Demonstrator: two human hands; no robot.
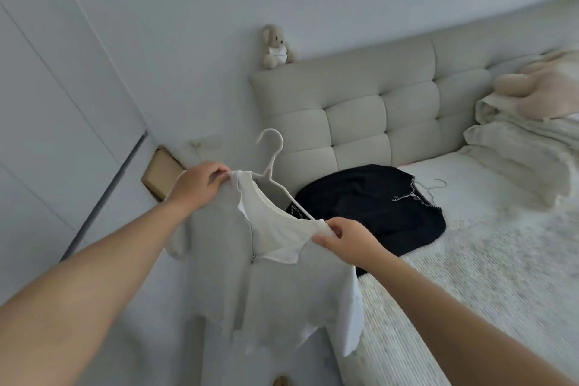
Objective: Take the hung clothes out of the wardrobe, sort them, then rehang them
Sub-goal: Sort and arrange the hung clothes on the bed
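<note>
While the bed (488,260) carries a black garment (369,200) below the headboard, a pale grey garment (282,285) hangs on a white hanger (271,163) beside it, left hand (200,185) and right hand (347,240) pinching its shoulders, apparently over a white top.

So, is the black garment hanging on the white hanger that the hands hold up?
No, the black garment lies flat on the bed, while the white hanger carries a light top.

Plush bear (277,47) atop padded headboard (369,110); folded bedding (520,147), perhaps blankets, on bed (488,260).
</note>
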